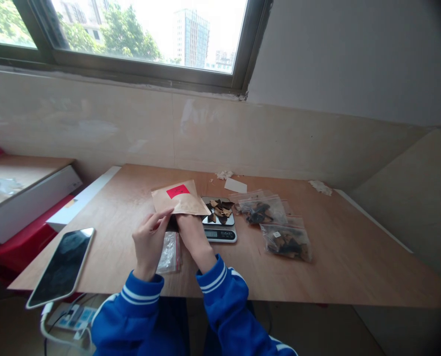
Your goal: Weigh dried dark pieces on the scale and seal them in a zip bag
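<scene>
A brown kraft paper bag [186,201] with a red label [177,191] is tilted above the table, its open edge toward me. My left hand [150,240] pinches that near edge. My right hand [194,235] reaches into the bag's mouth, so its fingers are hidden. Just right of the bag, a digital kitchen scale [223,234] carries dark and tan dried pieces [219,210] on its plate. Under my hands lies a stack of clear zip bags [169,253].
To the right lie filled zip bags [285,244] of dark dried pieces. A white card [235,185] and crumbled white bits [224,175] are near the wall. A phone [62,267] with a charging cable [45,321] overhangs the table's left front edge.
</scene>
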Demonstrator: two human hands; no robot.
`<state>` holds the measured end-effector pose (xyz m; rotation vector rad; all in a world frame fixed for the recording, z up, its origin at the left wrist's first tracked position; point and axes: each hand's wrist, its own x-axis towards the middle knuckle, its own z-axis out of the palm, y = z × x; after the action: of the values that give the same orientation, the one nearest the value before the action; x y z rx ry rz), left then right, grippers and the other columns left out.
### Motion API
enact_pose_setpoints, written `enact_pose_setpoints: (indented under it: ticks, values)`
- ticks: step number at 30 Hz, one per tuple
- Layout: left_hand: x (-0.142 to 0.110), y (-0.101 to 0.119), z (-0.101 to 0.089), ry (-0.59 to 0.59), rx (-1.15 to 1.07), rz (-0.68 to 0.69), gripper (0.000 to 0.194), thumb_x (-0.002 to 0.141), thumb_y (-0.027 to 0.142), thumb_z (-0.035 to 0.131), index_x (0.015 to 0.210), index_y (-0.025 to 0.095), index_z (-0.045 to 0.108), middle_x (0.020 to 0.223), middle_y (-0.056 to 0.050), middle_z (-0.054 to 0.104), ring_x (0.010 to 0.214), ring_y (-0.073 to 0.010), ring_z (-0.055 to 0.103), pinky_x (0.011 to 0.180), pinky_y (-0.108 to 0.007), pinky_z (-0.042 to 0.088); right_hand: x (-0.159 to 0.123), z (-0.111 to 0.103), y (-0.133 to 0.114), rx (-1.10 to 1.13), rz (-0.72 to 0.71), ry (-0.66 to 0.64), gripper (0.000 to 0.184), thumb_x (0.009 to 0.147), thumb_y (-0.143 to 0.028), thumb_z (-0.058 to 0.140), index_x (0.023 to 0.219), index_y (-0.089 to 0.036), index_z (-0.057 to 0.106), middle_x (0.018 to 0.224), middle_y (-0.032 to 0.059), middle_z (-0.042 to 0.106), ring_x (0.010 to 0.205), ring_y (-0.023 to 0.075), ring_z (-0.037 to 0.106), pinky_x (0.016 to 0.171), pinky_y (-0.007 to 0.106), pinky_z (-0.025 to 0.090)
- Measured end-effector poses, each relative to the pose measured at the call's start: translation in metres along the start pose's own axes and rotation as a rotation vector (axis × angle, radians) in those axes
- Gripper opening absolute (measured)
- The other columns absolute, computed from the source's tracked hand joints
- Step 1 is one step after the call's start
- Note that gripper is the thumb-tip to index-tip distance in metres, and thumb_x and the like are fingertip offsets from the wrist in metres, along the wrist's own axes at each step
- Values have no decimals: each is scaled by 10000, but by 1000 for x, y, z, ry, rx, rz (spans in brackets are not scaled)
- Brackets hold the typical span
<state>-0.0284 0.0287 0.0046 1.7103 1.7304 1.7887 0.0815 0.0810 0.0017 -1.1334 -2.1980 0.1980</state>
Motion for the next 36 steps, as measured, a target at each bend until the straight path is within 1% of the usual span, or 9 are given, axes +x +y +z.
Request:
enact_pose_setpoints:
  ticks: [3,6,8,11,16,20,29,34,36]
  values:
    - [6,3,0,9,-5,-16,218,859,387,624,987,263,750,954,-11,727,772,-143,692,699,-242,537,-24,-21,-6,-10,-28,84,236,935,-113,481,1019,-211,679,1005,94,712,972,249,657,878,373,515]
    - [11,4,0,19,18,-26,219,852,399,630,983,269,749,945,-3,727,740,-136,695,682,-235,530,-54,-43,0,185,-78,303,193,949,-198,510,1008,-253,685,1047,57,709,1036,213,643,935,382,507]
    - [13,4,0,25,31,-28,223,849,405,629,977,267,750,934,-2,728,718,-134,695,663,-232,525,-73,-54,17,255,-10,450,182,946,-221,521,998,-269,688,1028,47,710,1015,204,650,935,389,511]
    - [14,4,0,33,36,-19,228,848,404,626,975,263,751,930,-4,731,711,-138,696,658,-233,522,-97,-63,58,166,160,584,147,927,-293,560,934,-263,704,997,65,689,982,221,644,919,412,513]
    - [14,4,3,34,41,-14,230,844,413,627,962,262,755,933,-8,731,726,-147,704,670,-235,523,-114,-58,121,90,251,493,233,932,-357,533,864,-243,724,922,60,628,863,195,646,815,343,540]
    - [16,7,4,31,46,-14,234,839,423,633,961,267,756,914,-3,731,726,-148,705,668,-237,520,-111,-45,138,100,250,400,254,947,-326,488,921,-226,719,1000,81,647,939,214,647,854,364,531]
    - [17,11,2,44,23,-22,222,829,405,651,954,258,762,938,-3,741,732,-149,701,685,-242,527,-113,-46,132,190,218,365,289,932,-187,418,1007,-216,696,1193,102,663,1140,222,614,994,419,486]
    - [17,11,3,23,-10,-49,207,823,400,665,942,263,763,935,3,739,750,-149,704,696,-239,525,-100,-64,72,269,160,437,321,918,-119,394,1022,-224,678,1072,92,680,1082,199,627,971,396,502]
    - [17,11,4,5,-8,-68,204,824,400,664,947,269,761,935,7,738,744,-146,705,692,-238,524,-87,-67,37,355,27,321,354,914,-85,379,1066,-224,668,1094,84,679,1086,181,625,966,358,511]
